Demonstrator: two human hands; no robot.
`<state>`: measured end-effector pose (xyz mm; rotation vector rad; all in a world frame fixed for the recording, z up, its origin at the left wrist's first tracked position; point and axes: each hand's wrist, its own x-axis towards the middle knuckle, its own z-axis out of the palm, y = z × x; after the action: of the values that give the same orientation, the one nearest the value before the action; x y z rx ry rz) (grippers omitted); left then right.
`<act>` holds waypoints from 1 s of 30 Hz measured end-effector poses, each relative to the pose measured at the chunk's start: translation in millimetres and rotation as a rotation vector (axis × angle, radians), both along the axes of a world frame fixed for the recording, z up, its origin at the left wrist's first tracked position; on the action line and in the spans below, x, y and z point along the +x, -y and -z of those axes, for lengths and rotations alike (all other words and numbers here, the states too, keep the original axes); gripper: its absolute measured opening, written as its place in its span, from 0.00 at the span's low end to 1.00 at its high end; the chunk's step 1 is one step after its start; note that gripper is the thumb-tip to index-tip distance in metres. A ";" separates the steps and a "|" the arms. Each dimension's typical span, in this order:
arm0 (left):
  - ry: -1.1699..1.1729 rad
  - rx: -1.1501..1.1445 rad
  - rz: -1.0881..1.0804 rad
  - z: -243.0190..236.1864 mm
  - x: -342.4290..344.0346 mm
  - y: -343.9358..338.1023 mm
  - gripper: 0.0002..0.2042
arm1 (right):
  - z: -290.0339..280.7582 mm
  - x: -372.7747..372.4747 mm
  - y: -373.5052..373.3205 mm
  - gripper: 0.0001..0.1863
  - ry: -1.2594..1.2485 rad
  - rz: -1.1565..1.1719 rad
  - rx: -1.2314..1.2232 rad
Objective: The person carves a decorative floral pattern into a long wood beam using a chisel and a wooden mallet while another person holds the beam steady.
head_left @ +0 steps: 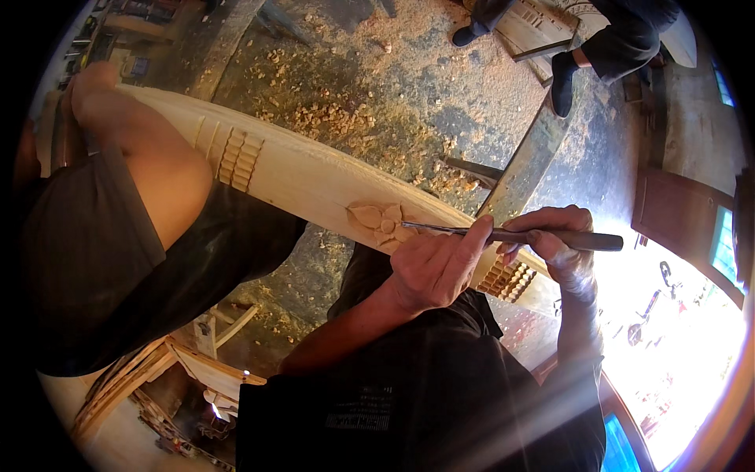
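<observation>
A carving gouge [595,240] with a dark wooden handle and a thin metal blade lies nearly level across the middle. My right hand [557,236] wraps its fingers round the handle. Lower down the tool, my left hand [440,266] grips it near the front of the handle, resting close to the board. The blade's tip meets the edge of a carved flower [385,222] with several petals. This relief sits on a long pale wooden board [307,187], which slants from upper left to lower right. Part of the board is hidden under my hands.
Carved rows of small blocks [238,161] mark the board's left part; similar rows [507,281] lie beyond my left hand. A co-worker's bare arm [161,157] reaches over the left end. Wood shavings [338,110] litter the floor. Another person's shoe [562,85] is at upper right.
</observation>
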<state>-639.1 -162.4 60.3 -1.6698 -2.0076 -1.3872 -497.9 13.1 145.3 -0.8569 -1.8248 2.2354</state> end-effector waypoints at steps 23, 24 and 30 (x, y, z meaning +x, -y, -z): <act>0.100 -0.082 -0.062 -8.9 3.1 -7.0 0.20 | 9.4 -18.9 -28.4 0.19 0.035 -0.087 -0.114; 0.100 -0.096 -0.065 -10.2 3.5 -6.7 0.20 | 9.8 -19.5 -29.2 0.19 0.047 -0.089 -0.109; 0.094 -0.083 -0.104 -7.1 4.5 -8.6 0.19 | 19.3 -24.8 -31.1 0.18 0.050 -0.078 -0.139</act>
<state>-634.6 -153.8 67.4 -1.5338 -2.1990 -1.3889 -522.7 44.2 126.0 -0.8873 -1.7697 2.4353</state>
